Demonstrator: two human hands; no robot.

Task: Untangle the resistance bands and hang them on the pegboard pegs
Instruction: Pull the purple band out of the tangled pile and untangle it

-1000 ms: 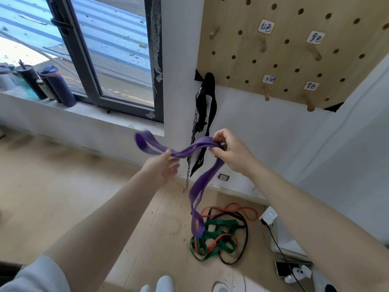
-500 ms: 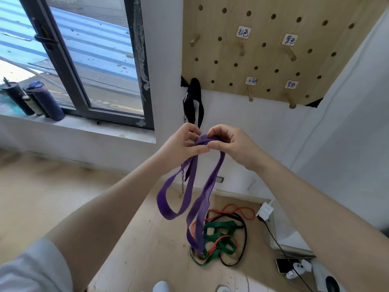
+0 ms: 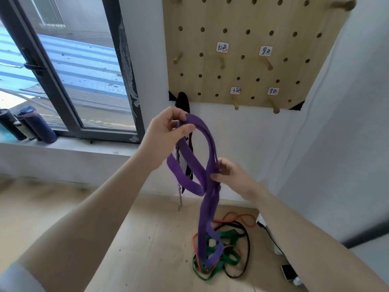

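Wide purple rubber resistance band [image 3: 207, 165] held up in front of the white wall, below the wooden pegboard [image 3: 248, 51]. Top bend of the band sits in the left hand [image 3: 163, 135]: thumb and fingertips curled round it, pinching the flat strap at its highest point. From there the band arcs over to the right and drops. A second loop of the same band sags out to the left below that hand.

Right hand [image 3: 233, 175] lower down and to the right, fingers curled round the band's doubled vertical run, thumb tip pressed against the strap's edge. Below this grip the band hangs straight toward the floor, its lower end reaching the pile there; whether it touches the pile cannot be told.

Left forearm reaches up and forward, wrist bent, palm turned toward the right. Right forearm comes in from the lower right, hand set well below the left one.

On the wood floor: tangled heap of green, orange-red and black bands [image 3: 221, 253], directly under the hanging purple one.

Pegboard carries short wooden pegs [image 3: 235, 103] with small handwritten paper labels [image 3: 235, 90] above them; none of the visible pegs bears a band.
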